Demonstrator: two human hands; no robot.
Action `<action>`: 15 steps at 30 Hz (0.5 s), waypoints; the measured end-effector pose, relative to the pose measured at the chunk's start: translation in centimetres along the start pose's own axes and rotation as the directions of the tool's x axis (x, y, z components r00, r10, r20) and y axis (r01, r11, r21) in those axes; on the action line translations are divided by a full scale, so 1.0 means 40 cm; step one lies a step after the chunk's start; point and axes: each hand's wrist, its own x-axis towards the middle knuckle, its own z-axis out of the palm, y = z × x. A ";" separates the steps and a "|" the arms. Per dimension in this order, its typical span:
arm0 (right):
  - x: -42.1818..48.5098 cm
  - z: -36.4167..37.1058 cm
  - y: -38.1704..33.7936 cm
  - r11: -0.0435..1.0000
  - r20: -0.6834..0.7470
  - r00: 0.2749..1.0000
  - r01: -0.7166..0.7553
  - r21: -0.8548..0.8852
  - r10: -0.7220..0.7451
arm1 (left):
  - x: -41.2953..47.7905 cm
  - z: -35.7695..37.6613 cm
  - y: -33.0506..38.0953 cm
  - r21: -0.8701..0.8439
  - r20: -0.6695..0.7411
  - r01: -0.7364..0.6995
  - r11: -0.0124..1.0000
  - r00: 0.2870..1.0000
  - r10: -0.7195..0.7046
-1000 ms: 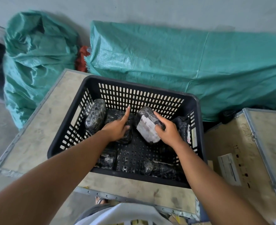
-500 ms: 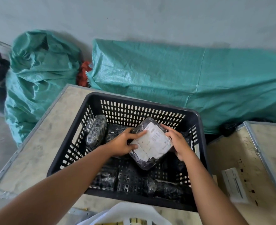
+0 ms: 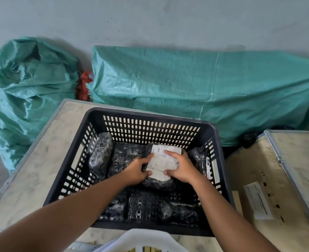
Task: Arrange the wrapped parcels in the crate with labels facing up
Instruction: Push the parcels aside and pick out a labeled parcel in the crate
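Observation:
A black slotted plastic crate [image 3: 150, 115] stands on a pale wooden box. Inside lie several parcels wrapped in dark film. One parcel [image 3: 162, 161] lies flat near the crate's back middle with its white label facing up. My left hand [image 3: 137, 170] grips its left edge and my right hand [image 3: 181, 167] grips its right edge, fingers over the label. A parcel [image 3: 100, 154] leans upright against the left wall, another [image 3: 125, 155] lies beside it, and one [image 3: 199, 157] stands at the right wall. Two more [image 3: 179, 212] lie along the near side.
The wooden box [image 3: 41, 160] under the crate has metal edging. A second box [image 3: 277, 179] with a white sticker [image 3: 258, 200] sits at the right. Green woven sacks [image 3: 204, 88] lie along the grey wall behind. A white rim [image 3: 146, 237] shows at the bottom edge.
The labelled parcel, first tilted on edge, was turned label-up in both hands and lowered flat onto the crate floor near the back. The camera view shifted downward.

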 end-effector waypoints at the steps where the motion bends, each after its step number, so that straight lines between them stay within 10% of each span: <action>1: 0.006 0.002 0.001 0.999 0.000 1.000 0.000 -0.044 0.000 | 0.003 0.006 0.006 0.003 -0.021 0.025 1.000 0.999 -0.025; 9: 0.053 0.067 0.013 0.758 0.235 0.952 0.004 -0.652 0.197 | 0.028 0.028 0.000 0.315 0.030 0.014 0.949 0.999 -0.024; 15: 0.054 0.081 0.024 0.675 0.143 0.977 -0.001 -0.738 0.157 | 0.043 0.030 0.004 0.389 0.065 -0.008 0.921 0.998 -0.019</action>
